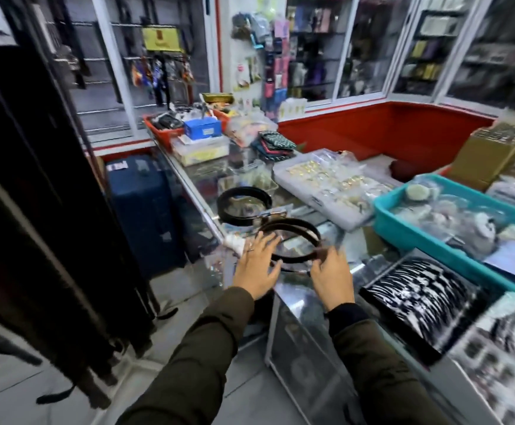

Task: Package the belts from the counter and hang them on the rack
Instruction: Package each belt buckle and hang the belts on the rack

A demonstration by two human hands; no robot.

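Two coiled belts lie on the glass surface [311, 305], the nearer belt [293, 240] just before the far belt [244, 207]. The left hand [257, 265] spreads open at its rim, while the right hand [331, 271] pinches its near edge, probably to keep the coil together for packaging.

2 black belts [290, 240] lie on the glass counter [195, 182] beside a teal tray [409, 228]; olive sleeves [207, 348], red wall [372, 130].

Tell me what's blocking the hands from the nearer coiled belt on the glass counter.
Nothing visible does. The left hand is spread open at the near left edge of the nearer coiled belt, and the right hand has fingers at its near right edge. The second belt lies behind, out of the way.
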